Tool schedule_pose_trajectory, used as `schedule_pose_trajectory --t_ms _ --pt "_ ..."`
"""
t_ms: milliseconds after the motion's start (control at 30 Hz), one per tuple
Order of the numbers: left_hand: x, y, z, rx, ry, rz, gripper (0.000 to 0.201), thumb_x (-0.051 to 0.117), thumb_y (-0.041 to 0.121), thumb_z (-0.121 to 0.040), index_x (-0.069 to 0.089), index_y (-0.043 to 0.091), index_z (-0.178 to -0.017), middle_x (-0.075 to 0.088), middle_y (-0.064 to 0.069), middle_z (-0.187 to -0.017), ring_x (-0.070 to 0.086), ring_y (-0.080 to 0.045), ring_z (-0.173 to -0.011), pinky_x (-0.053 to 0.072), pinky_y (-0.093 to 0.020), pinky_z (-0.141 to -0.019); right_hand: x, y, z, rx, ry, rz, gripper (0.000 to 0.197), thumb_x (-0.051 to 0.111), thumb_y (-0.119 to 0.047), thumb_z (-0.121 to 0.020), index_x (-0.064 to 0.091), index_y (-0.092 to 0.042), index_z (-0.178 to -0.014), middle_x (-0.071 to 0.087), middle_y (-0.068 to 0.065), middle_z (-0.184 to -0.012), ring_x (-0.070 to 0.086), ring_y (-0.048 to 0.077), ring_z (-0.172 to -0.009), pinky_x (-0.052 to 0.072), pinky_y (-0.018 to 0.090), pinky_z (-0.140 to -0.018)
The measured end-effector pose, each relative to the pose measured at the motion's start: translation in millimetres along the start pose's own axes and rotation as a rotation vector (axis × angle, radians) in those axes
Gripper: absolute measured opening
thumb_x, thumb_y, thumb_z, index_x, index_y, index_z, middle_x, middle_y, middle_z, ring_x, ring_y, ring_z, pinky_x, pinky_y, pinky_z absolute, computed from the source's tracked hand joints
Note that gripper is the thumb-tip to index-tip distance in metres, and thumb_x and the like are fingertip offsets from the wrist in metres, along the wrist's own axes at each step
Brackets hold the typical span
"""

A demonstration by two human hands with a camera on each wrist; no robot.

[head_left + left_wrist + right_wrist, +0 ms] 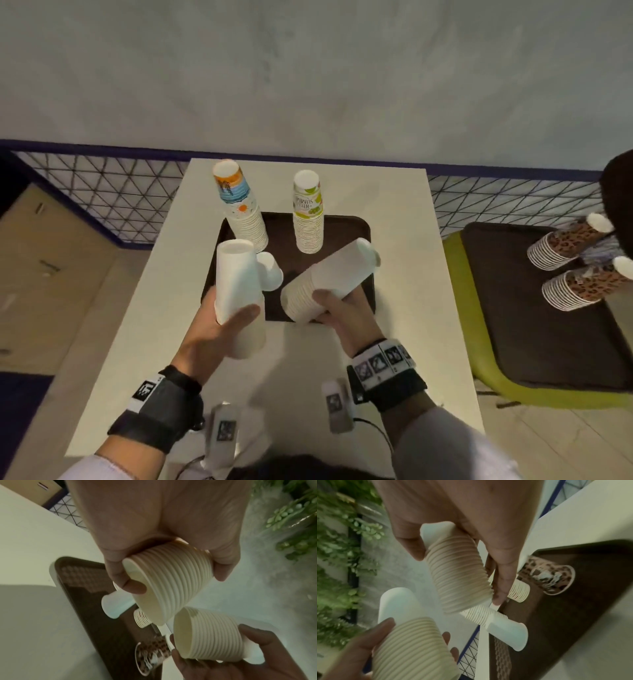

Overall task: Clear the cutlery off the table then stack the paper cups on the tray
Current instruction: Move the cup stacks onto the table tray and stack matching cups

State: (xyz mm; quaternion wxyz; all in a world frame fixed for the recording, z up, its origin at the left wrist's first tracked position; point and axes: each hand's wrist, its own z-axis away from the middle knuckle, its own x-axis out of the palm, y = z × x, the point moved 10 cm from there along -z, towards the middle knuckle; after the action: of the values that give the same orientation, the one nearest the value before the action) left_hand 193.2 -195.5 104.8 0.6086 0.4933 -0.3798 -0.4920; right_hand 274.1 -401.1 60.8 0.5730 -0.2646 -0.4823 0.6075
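Each grip holds 1 white cup stack: left hand point(219, 325), right hand point(346, 315); 3 stacks on tray point(352, 233).

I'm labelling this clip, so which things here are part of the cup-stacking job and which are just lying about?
Job:
left hand gripping a white cup stack
right hand gripping another white stack
brown tray
orange-blue printed stack
green printed stack
small white stack

Lying about:
leopard-print cups on the side seat
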Motion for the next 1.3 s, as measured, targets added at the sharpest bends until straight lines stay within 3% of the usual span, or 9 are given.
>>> schedule_pose_trajectory --t_ms 100,233,300,433,600,767,900,1100,1300 --pt "-44.2 -13.1 -2.7 -0.036 0.077 0.015 0.067 0.084 0.057 -0.059 0.058 0.045 -0.119 0.065 -0.005 -0.117 0.065 -0.024 -0.105 0.057 -0.036 -0.081 32.6 -15.8 -22.8 -0.12 0.052 0.145 0.053 0.081 -0.016 -0.078 0.059 -0.05 -0.111 0.064 -0.01 -0.11 0.061 0.014 -0.112 0.056 0.041 -0.096" --pt "-80.6 -31.3 -9.9 -0.085 0.134 0.015 0.082 0.088 0.067 -0.054 0.056 0.046 -0.127 0.067 0.0 -0.126 0.066 -0.024 -0.114 0.055 -0.045 -0.091 69.5 -31.1 -48.7 -0.221 0.108 0.332 0.063 0.084 -0.023 -0.077 0.045 -0.043 -0.123 0.057 -0.02 -0.111 0.059 0.001 -0.105 0.045 0.011 -0.077" --pt "-88.1 -35.2 -13.6 -0.085 0.137 0.004 0.086 0.086 0.066 -0.056 0.054 0.042 -0.132 0.068 0.002 -0.127 0.066 -0.022 -0.116 0.055 -0.042 -0.091 84.4 -38.0 -58.3 -0.28 0.134 0.404 0.062 0.085 -0.023 -0.075 0.044 -0.048 -0.114 0.059 -0.022 -0.106 0.061 -0.003 -0.098 0.046 0.008 -0.068" --pt "-91.7 -30.8 -16.4 -0.066 0.122 0.028 0.074 0.081 0.054 -0.061 0.055 0.043 -0.129 0.07 0.005 -0.123 0.069 -0.01 -0.109 0.054 -0.027 -0.084 106.3 -38.5 -83.0 -0.364 0.153 0.48 0.059 0.089 -0.018 -0.07 0.051 -0.048 -0.105 0.063 -0.02 -0.102 0.064 -0.004 -0.094 0.049 0.006 -0.067" --pt "-95.7 -28.8 -21.2 -0.074 0.13 0.05 0.069 0.081 0.053 -0.061 0.056 0.041 -0.124 0.071 0.006 -0.119 0.07 -0.008 -0.106 0.055 -0.027 -0.085 114.7 10.6 -119.2 -0.222 0.139 0.603 0.081 0.086 -0.037 -0.06 0.047 -0.036 -0.131 0.058 -0.003 -0.124 0.06 0.016 -0.11 0.054 0.04 -0.094" --pt "-95.9 -27.8 -24.4 -0.062 0.107 0.047 0.066 0.08 0.052 -0.064 0.056 0.038 -0.125 0.071 0.004 -0.118 0.069 -0.011 -0.106 0.055 -0.026 -0.082 94.2 42.4 -136.7 -0.137 0.159 0.693 0.079 0.086 -0.037 -0.063 0.046 -0.034 -0.132 0.057 0.002 -0.126 0.061 0.015 -0.104 0.046 0.019 -0.073" --pt "-92.3 -28.8 -26.8 -0.068 0.081 0.024 0.072 0.08 0.053 -0.065 0.054 0.035 -0.131 0.069 0.003 -0.12 0.068 -0.012 -0.109 0.056 -0.027 -0.084 78.6 55.1 -140.3 -0.059 0.195 0.699 0.082 0.088 -0.029 -0.07 0.044 -0.028 -0.14 0.054 0.0 -0.131 0.054 0.014 -0.107 0.043 0.03 -0.085" --pt "-87.6 -32.4 -31.2 -0.081 0.05 0.003 0.072 0.081 0.053 -0.069 0.053 0.036 -0.133 0.068 0.001 -0.123 0.067 -0.02 -0.115 0.055 -0.044 -0.099 79.3 68.7 -141.5 0.011 0.193 0.676 0.084 0.089 -0.03 -0.072 0.043 -0.031 -0.142 0.058 -0.001 -0.135 0.057 0.018 -0.118 0.042 0.032 -0.092" --pt "-76.6 -22.5 -34.1 -0.059 0.007 -0.029 0.075 0.078 0.058 -0.07 0.05 0.034 -0.136 0.067 0.001 -0.123 0.067 -0.014 -0.111 0.056 -0.03 -0.089 79.8 65.5 -133.3 0.055 0.118 0.697 0.095 0.087 -0.026 -0.076 0.031 -0.032 -0.153 0.055 0.001 -0.145 0.052 0.026 -0.133 0.041 0.041 -0.105"
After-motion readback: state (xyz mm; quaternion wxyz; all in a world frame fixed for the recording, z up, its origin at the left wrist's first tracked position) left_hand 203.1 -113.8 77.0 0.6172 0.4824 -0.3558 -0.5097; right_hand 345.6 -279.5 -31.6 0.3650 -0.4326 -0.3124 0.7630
